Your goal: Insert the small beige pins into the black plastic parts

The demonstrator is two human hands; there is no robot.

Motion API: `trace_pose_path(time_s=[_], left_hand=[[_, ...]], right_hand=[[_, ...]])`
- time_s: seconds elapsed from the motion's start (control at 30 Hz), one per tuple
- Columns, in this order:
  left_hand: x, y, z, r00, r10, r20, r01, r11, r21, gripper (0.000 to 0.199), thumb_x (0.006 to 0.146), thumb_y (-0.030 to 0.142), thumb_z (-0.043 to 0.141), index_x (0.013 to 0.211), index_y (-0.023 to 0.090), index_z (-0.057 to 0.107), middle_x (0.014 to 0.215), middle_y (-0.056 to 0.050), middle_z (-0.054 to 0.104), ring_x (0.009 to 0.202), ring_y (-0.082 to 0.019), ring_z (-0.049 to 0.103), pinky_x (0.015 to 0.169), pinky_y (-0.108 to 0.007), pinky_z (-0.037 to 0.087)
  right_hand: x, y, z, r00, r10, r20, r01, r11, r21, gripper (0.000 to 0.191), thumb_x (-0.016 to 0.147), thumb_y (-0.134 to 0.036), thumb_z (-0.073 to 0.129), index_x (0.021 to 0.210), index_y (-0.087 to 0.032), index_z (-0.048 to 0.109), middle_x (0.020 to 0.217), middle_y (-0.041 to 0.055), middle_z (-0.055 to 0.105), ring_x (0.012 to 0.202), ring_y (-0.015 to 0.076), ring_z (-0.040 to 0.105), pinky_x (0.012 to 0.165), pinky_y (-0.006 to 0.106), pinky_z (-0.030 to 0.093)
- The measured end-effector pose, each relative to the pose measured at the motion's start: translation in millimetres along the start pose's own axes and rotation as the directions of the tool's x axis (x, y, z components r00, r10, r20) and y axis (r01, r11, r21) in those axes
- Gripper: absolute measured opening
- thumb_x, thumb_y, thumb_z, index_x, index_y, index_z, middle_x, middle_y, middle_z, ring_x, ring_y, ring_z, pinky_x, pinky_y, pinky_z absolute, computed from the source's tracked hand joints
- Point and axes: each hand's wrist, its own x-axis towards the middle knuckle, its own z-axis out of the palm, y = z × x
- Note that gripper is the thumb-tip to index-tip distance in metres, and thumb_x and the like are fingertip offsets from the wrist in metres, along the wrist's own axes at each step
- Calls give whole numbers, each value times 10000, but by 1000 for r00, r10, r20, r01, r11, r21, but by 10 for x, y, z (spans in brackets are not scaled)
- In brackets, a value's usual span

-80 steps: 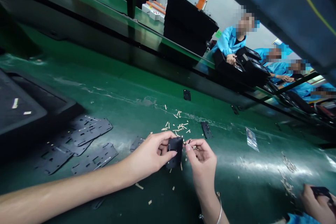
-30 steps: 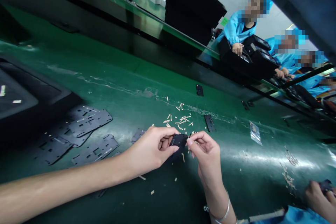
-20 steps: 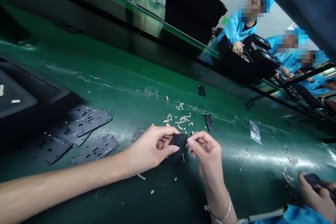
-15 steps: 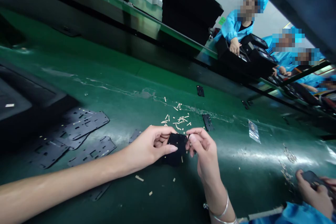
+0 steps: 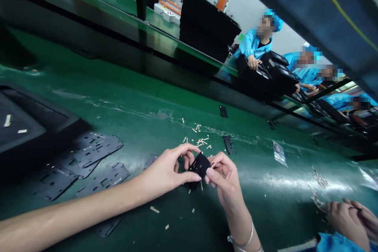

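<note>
A small black plate (image 5: 201, 164) with little holes is held up over the green bench, tilted. My left hand (image 5: 175, 165) is closed on its left side, thumb along the lower edge and fingers behind. My right hand (image 5: 223, 173), a silver bangle at its wrist, pinches the plate's right edge between thumb and fingers. Beyond my hands lie pale thin strips (image 5: 202, 141) scattered on the bench. Under the plate, part of something dark is mostly hidden by my fingers.
Several flat black cut-out plates (image 5: 100, 149) lie at left beside a large black case (image 5: 32, 122). Small black parts (image 5: 228, 144) and a clear bag (image 5: 279, 152) lie farther off. A co-worker's hands (image 5: 351, 218) are at lower right. People in blue work across the bench.
The black plate has turned and tilted between my hands, and my right thumb now lies on its edge. My view has shifted slightly. The co-worker's hands at right have closed together.
</note>
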Motion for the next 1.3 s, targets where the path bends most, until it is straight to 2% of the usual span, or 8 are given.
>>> trace_pose_path(time_s=[0.13, 0.33, 0.53, 0.7, 0.87, 1.03, 1.13, 1.3], left_hand=[[-91, 10, 66, 995, 84, -49, -71, 970, 234, 605, 655, 296, 695, 1200, 302, 431, 1043, -5, 593, 798, -175, 558, 746, -313, 447], [-112, -86, 97, 982, 187, -15, -176, 946, 270, 530, 761, 163, 572, 1233, 307, 379, 1086, 6, 587, 877, -169, 576, 772, -294, 474], [-92, -128, 55, 920, 391, 21, -372, 857, 356, 565, 752, 7, 455, 1245, 272, 378, 1183, -20, 540, 1075, -179, 492, 901, -327, 427], [-79, -126, 33, 876, 476, 74, -468, 805, 364, 572, 754, -44, 380, 1242, 254, 402, 1180, -31, 540, 1093, -173, 466, 924, -346, 408], [-74, -107, 51, 932, 362, 10, -352, 901, 252, 544, 747, 1, 446, 1223, 262, 430, 1184, -14, 550, 1045, -163, 509, 865, -298, 453], [-77, -50, 69, 979, 198, 52, -201, 977, 75, 484, 759, 107, 510, 1214, 267, 463, 1197, -14, 558, 861, -141, 584, 717, -247, 501], [-24, -48, 13, 988, 147, 55, -148, 989, 8, 483, 760, 156, 527, 1229, 254, 467, 1214, -33, 551, 885, -159, 590, 740, -269, 499], [314, -171, -306, 997, -47, -53, 38, 984, -172, 310, 823, 316, 435, 1005, 110, 580, 957, -109, 665, 787, -201, 641, 564, -266, 507]], right_hand=[[-12, 55, 45, 998, -64, -10, 63, 997, -49, 184, 700, -245, 698, 689, -178, 527, 587, -54, 506, 469, 59, 498, 406, 166, 309], [-43, 55, 110, 998, -57, -6, 57, 995, -85, 179, 697, -294, 691, 672, -177, 557, 574, -44, 520, 472, 73, 502, 432, 192, 340], [-24, 36, 87, 995, 64, 78, -59, 996, -66, 213, 684, -335, 674, 685, -170, 540, 550, -6, 594, 431, 77, 441, 392, 189, 270], [1, 60, 58, 991, 93, 99, -92, 996, -13, 225, 744, -334, 605, 627, -167, 511, 502, 2, 587, 408, 74, 397, 393, 192, 257], [-30, 60, 73, 996, -51, 73, 67, 970, -233, 219, 795, -348, 554, 669, -170, 535, 548, -11, 556, 472, 90, 425, 466, 215, 313], [-51, 14, 143, 965, -248, 87, 247, 742, -623, 196, 719, -252, 647, 597, -174, 515, 532, -55, 435, 496, 80, 379, 497, 211, 306], [-25, -32, 106, 977, -196, 81, 198, 705, -682, 154, 737, -259, 623, 633, -175, 546, 543, -50, 477, 474, 77, 384, 469, 201, 313], [83, -64, -117, 961, -195, -194, -4, 696, -718, 210, 809, -350, 521, 689, -182, 560, 576, -18, 567, 508, 102, 490, 479, 197, 363]])
